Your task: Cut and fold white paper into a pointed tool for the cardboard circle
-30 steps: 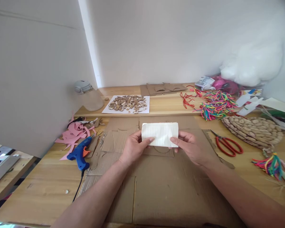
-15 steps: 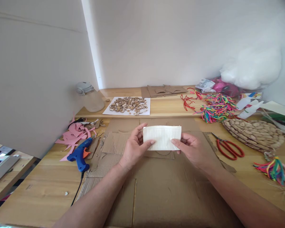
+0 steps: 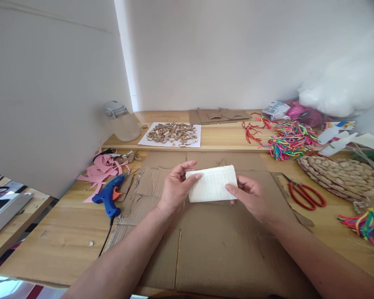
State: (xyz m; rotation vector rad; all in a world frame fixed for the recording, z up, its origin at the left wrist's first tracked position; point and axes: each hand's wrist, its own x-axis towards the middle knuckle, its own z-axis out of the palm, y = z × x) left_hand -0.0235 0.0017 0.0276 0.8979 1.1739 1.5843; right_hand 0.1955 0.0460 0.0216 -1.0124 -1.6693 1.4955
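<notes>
At mid-frame I see the left hand and the right hand pinching opposite ends of a flat, cream, faintly lined paper rectangle over matte brown cardboard, while a blue glue gun lies left of centre.

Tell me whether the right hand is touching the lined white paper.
Touching. The head view shows it plainly: the right hand has its thumb laid over the front face of the lined white paper, near the right edge.
</notes>
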